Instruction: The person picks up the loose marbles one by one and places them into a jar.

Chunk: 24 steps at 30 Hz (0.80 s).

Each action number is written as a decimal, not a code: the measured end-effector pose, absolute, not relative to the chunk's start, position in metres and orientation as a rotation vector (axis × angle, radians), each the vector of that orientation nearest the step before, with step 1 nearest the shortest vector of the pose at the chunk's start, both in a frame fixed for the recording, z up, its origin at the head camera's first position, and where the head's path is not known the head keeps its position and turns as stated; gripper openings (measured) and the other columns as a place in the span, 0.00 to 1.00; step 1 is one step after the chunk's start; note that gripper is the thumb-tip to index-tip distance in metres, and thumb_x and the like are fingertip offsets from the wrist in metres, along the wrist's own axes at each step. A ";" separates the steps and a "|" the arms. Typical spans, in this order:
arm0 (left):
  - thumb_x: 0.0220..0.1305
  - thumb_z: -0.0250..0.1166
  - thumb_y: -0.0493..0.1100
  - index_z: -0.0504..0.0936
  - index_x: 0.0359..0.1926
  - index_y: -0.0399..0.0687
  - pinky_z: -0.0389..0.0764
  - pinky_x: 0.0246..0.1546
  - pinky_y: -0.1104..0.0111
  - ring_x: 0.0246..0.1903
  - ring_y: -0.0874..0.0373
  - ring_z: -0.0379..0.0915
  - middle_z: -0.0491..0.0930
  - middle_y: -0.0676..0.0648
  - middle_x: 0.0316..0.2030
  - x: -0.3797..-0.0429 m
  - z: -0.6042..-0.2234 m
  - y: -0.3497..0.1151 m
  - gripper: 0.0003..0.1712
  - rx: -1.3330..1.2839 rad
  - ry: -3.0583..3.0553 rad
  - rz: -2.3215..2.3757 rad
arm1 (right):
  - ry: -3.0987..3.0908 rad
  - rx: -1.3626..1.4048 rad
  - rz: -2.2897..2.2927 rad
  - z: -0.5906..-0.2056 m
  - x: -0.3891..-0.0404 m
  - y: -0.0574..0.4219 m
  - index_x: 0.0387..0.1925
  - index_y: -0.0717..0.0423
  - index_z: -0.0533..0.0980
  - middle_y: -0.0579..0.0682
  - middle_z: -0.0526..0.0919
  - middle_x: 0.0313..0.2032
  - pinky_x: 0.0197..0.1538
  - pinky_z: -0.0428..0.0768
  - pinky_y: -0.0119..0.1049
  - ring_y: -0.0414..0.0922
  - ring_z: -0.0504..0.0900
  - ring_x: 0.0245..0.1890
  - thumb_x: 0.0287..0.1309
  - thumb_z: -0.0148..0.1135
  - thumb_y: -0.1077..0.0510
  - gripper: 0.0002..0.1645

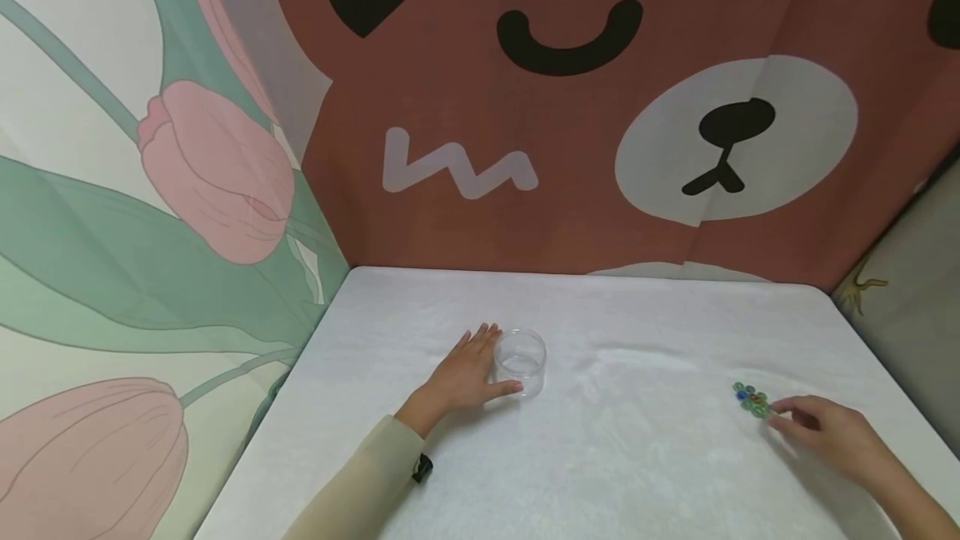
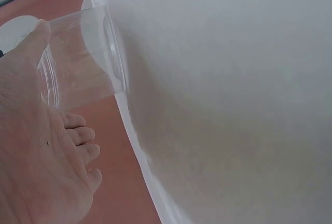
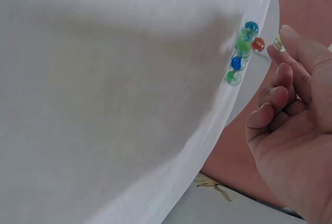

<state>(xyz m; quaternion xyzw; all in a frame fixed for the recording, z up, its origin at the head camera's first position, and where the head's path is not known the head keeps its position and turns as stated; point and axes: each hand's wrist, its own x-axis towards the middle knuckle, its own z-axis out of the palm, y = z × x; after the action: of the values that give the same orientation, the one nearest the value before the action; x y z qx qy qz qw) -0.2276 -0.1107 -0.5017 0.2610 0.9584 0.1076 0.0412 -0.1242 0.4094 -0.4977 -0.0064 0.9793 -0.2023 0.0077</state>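
A clear, round plastic jar point(image 1: 521, 365) stands upright on the white-covered table. My left hand point(image 1: 468, 373) lies against its left side, fingers straight and thumb reaching across the front; the left wrist view shows the jar point(image 2: 80, 58) beside the thumb and palm point(image 2: 46, 146). Over on the right, several glass marbles point(image 1: 750, 397) sit in a tight cluster, green, blue and orange-red. At the cluster's near right edge, my right hand point(image 1: 836, 432) pinches a clear yellowish marble point(image 3: 278, 43) between thumb and index finger; its other fingers are curled. The clustered marbles point(image 3: 241, 46) lie just beside those fingertips.
White cloth point(image 1: 600, 457) covers the table, with a slight wrinkle behind the middle. A brown bear-print backdrop point(image 1: 570, 223) rises at the back edge, and a tulip-print curtain point(image 1: 217, 173) hangs along the left. A greyish panel point(image 1: 915, 298) borders the right side.
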 end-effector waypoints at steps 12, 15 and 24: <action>0.64 0.53 0.78 0.53 0.79 0.39 0.42 0.80 0.59 0.79 0.52 0.41 0.51 0.43 0.79 -0.227 -0.501 -0.111 0.60 0.806 2.937 0.345 | 3.221 -0.216 -0.813 -0.497 -0.122 0.386 0.38 0.55 0.87 0.33 0.76 0.27 0.27 0.68 0.30 0.27 0.64 0.27 0.55 0.76 0.54 0.10; 0.64 0.53 0.78 0.53 0.79 0.38 0.42 0.80 0.59 0.79 0.52 0.41 0.51 0.43 0.79 -0.227 -0.501 -0.111 0.60 0.808 2.939 0.350 | 3.223 -0.230 -0.886 -0.496 -0.123 0.378 0.37 0.53 0.88 0.34 0.80 0.29 0.28 0.68 0.27 0.26 0.66 0.27 0.55 0.76 0.54 0.09; 0.64 0.52 0.79 0.52 0.79 0.38 0.42 0.80 0.59 0.79 0.52 0.41 0.51 0.43 0.79 -0.227 -0.501 -0.111 0.61 0.806 2.935 0.349 | 3.107 -0.144 -1.142 -0.494 -0.127 0.354 0.43 0.54 0.87 0.39 0.69 0.22 0.24 0.63 0.30 0.33 0.65 0.24 0.60 0.73 0.51 0.14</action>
<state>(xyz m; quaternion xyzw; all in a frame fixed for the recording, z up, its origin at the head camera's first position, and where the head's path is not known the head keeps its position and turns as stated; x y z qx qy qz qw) -0.2268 -0.1111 -0.5013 0.2630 0.9573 0.1138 0.0390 -0.1274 0.3542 -0.4940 -0.0434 0.9343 -0.3434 -0.0857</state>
